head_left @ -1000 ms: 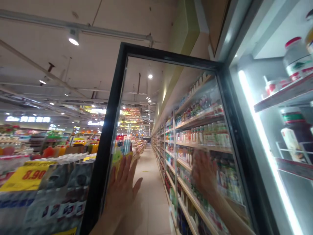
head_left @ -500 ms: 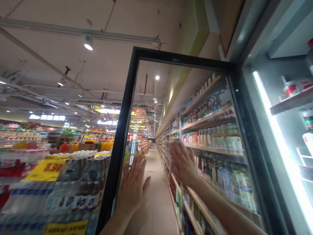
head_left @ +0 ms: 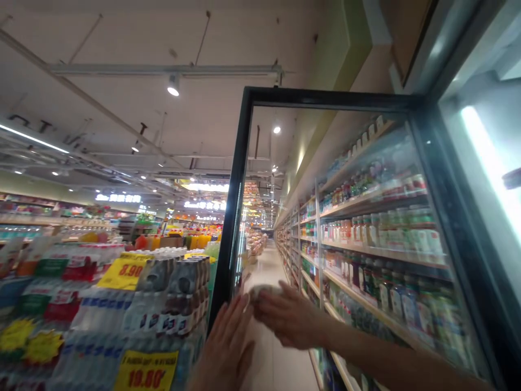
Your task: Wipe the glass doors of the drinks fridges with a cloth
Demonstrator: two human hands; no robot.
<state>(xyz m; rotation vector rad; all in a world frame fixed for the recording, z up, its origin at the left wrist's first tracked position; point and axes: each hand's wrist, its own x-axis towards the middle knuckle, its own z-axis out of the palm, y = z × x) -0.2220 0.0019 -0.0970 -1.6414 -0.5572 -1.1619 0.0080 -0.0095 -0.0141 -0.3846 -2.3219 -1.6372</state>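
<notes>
A glass door (head_left: pixel 233 217) with a black frame stands swung open in front of me. My left hand (head_left: pixel 226 342) is open, its fingers stretched upward against the lower left of the pane beside the frame. Just to its right, my right hand (head_left: pixel 291 315) presses a pale, folded cloth (head_left: pixel 265 291) to the glass, fingers laid over it. The cloth is blurred and partly covered by the fingers. Its left end is close to the fingertips of my left hand.
Wrapped bottle packs (head_left: pixel 166 293) are stacked to the left, with a yellow price sign (head_left: pixel 122 270) on them. Through the glass, shelves of bottles (head_left: pixel 382 228) line the right side of an aisle floor (head_left: pixel 266 260). A bright light strip (head_left: pixel 488 146) glows inside the cabinet at right.
My right hand has moved the cloth down and left across the glass, towards my left hand. My left hand is lower in view. The view has turned somewhat left.
</notes>
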